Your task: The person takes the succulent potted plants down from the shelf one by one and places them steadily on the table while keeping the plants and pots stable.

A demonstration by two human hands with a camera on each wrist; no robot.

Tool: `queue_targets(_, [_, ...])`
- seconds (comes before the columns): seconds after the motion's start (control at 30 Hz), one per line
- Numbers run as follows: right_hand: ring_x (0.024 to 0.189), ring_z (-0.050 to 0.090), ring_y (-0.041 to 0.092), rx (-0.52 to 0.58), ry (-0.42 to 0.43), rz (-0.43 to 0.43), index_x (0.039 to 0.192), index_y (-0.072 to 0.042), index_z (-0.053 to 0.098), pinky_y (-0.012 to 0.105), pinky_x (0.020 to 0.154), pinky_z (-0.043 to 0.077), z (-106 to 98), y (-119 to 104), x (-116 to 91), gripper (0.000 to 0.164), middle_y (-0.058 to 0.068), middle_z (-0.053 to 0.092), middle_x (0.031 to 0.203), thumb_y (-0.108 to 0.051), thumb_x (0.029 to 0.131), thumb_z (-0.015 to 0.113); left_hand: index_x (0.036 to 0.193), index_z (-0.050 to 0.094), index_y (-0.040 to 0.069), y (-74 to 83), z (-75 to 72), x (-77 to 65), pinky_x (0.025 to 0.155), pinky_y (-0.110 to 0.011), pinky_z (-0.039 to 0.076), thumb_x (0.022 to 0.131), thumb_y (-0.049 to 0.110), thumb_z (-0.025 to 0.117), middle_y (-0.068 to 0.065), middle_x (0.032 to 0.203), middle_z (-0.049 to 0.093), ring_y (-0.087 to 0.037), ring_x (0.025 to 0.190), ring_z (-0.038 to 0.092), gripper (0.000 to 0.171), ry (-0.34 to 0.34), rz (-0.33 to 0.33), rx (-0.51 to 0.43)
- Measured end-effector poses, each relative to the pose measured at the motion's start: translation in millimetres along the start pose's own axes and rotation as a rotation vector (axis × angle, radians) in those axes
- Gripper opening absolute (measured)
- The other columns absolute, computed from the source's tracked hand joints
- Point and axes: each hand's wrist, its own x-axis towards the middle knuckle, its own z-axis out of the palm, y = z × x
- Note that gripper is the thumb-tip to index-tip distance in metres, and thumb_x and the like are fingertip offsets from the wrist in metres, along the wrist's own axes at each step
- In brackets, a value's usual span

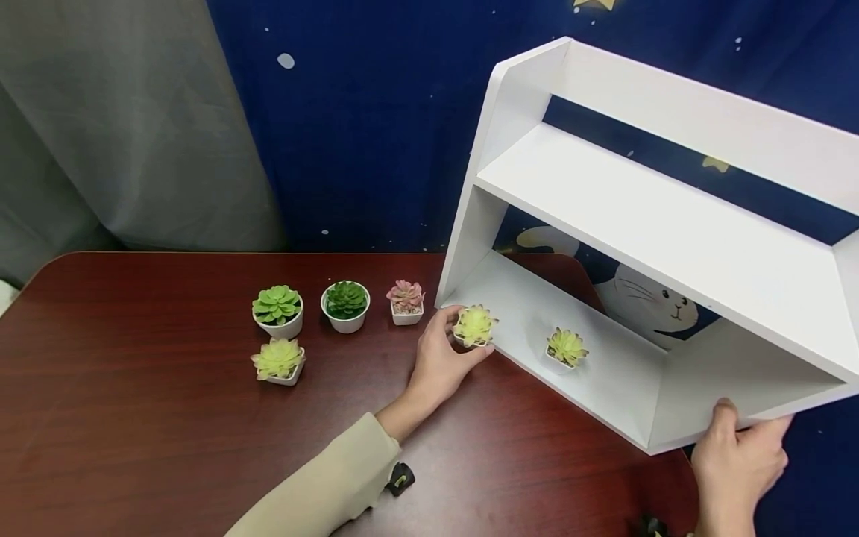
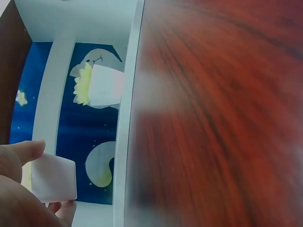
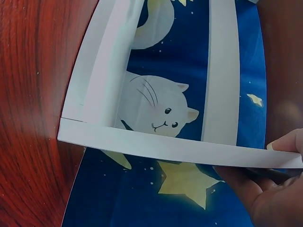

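My left hand [image 1: 443, 362] holds a small yellow-green potted succulent [image 1: 475, 326] between thumb and fingers, at the left front edge of a white two-tier shelf [image 1: 644, 201]. In the left wrist view, the white square pot [image 2: 54, 178] shows between the fingertips. A similar yellow-green succulent [image 1: 566, 348] stands on the shelf's lower board, right of the left hand. My right hand [image 1: 741, 459] grips the shelf's right side panel near its lower front corner. In the right wrist view, the thumb [image 3: 286, 142] lies on one face of that panel and the fingers go behind it.
Left of the shelf on the dark red table [image 1: 168, 447] stand a pink succulent [image 1: 406, 298], a dark green one [image 1: 345, 302], a bright green one [image 1: 277, 306] and a yellow-green one [image 1: 278, 362]. A blue patterned curtain [image 1: 376, 127] hangs behind the shelf, with grey cloth at left.
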Motion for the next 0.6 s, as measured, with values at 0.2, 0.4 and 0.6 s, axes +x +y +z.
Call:
queue_targets(0.2, [0.11, 0.047, 0.062, 0.001, -0.001, 0.011, 0.144, -0.009, 0.046, 0.064, 0.093, 0.027, 0, -2, 0, 0.053, 0.039, 0.06, 0.118, -0.022, 0.094, 0.048, 0.135, 0.055, 0.012, 2.0, -18.5, -7.3, 0.094, -0.041, 0.055, 0.072, 0.022, 0.091, -0.011, 0.121, 0.066, -0.024, 0.109, 0.066, 0.074, 0.027, -0.053, 0.002])
queue_targets(0.4, [0.111, 0.047, 0.062, -0.004, -0.009, 0.018, 0.145, -0.009, 0.046, 0.064, 0.093, 0.027, -1, -2, 0, 0.053, 0.039, 0.06, 0.118, -0.023, 0.094, 0.047, 0.132, 0.057, 0.013, -0.2, -36.9, -16.8, 0.088, -0.038, 0.053, 0.07, 0.024, 0.093, -0.01, 0.119, 0.068, -0.023, 0.108, 0.066, 0.073, 0.066, -0.063, 0.034])
queue_targets(0.6, [0.112, 0.046, 0.064, 0.0, -0.011, 0.014, 0.145, -0.01, 0.046, 0.064, 0.094, 0.027, -1, -2, -1, 0.053, 0.04, 0.059, 0.119, -0.023, 0.094, 0.047, 0.131, 0.057, 0.011, -7.1, -53.6, -26.3, 0.089, -0.039, 0.054, 0.068, 0.024, 0.093, -0.011, 0.117, 0.068, -0.023, 0.106, 0.067, 0.073, 0.087, -0.089, 0.081])
